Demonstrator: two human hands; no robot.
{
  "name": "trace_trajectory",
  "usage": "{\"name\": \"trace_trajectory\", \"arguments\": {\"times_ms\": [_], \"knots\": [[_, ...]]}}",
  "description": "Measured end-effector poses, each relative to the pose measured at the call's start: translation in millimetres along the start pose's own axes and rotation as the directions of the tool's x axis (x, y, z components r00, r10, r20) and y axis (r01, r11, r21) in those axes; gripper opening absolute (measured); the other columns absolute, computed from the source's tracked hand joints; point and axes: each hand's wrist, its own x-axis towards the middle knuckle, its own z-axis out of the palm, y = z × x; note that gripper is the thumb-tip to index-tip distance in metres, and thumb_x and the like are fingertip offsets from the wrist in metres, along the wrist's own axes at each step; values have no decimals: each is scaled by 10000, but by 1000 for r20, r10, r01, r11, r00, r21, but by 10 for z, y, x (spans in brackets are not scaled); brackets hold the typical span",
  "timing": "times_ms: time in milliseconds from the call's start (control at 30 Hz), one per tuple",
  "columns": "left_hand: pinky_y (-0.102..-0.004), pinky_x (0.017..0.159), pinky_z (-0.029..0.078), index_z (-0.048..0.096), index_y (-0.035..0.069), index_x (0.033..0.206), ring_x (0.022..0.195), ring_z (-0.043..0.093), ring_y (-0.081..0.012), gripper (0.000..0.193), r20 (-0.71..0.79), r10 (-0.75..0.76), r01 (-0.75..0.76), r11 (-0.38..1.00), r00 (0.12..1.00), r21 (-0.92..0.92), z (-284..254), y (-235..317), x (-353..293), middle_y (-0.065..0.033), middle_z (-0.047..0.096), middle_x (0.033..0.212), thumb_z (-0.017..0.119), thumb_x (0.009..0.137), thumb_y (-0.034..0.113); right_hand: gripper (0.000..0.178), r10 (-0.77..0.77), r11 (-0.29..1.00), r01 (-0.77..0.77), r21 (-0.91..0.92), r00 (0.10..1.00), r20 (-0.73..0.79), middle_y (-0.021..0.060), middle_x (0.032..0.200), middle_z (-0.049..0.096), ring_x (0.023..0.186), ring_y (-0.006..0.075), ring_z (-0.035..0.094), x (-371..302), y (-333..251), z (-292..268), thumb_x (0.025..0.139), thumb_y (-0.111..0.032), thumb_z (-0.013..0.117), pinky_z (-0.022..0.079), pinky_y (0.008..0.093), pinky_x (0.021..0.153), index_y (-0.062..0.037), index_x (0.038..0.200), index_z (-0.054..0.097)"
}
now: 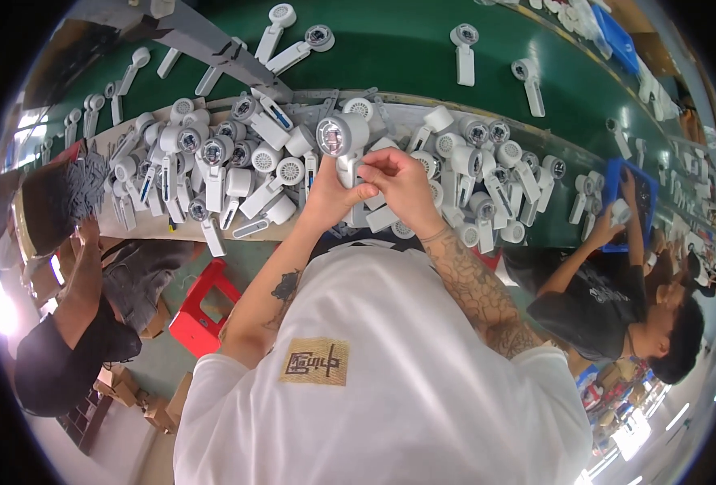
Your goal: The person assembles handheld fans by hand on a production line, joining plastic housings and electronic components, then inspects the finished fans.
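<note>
A white handheld fan (344, 139) stands upright in front of my chest, its round head uppermost with a shiny face toward me. My left hand (332, 194) is closed round its handle, the thumb lying across the front. The fingers of my right hand (402, 186) are bent and pinched together against the handle's right side. Whatever sits between those fingertips is hidden. Close around both hands lies a heap of similar white fans (290, 170), some with grille faces and some with shiny ones.
More fans (465, 56) lie on the green surface (390, 48) beyond. A grey metal post (212, 48) slants in at the upper left. Co-workers (617, 299) sit at both sides; the right one reaches toward a blue bin (651, 194). A red stool (200, 311) stands lower left.
</note>
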Motion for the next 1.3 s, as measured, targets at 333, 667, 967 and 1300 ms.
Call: {"name": "trace_trajectory", "arguments": {"times_ms": [333,667,967,1300], "knots": [[-350,889,485,467,34,1283,1017,602,-216,617,176,-55,58,998,983,-10,-103,137,-65,-96,618,1102,749,737,89,459,120,720,-411,559,867,483,89,1210,580,1121,200,555,72,224,-38,850,-31,672,462,354,942,-18,1277,506],[-319,851,475,343,34,1307,1009,544,-165,702,-66,-173,161,974,983,-157,-331,71,-62,-88,531,1157,726,722,-18,279,76,993,-96,74,967,242,47,1037,650,968,145,603,998,-15,-400,836,-152,709,510,312,813,-59,1089,639],[-272,758,514,490,-6,1187,855,632,-145,293,-72,-381,317,847,922,-426,-633,263,186,-105,660,1030,591,937,108,205,-495,455,240,-858,869,-20,117,782,590,829,330,583,1859,810,-647,767,-199,728,495,472,766,-42,832,614],[-334,568,539,434,84,1253,656,627,-190,336,16,-346,277,720,938,-636,-234,216,553,-82,580,911,436,1016,323,233,24,999,-26,-34,998,-54,10,770,627,652,82,530,777,-374,-253,912,-156,653,438,245,570,-8,1092,666]]}}
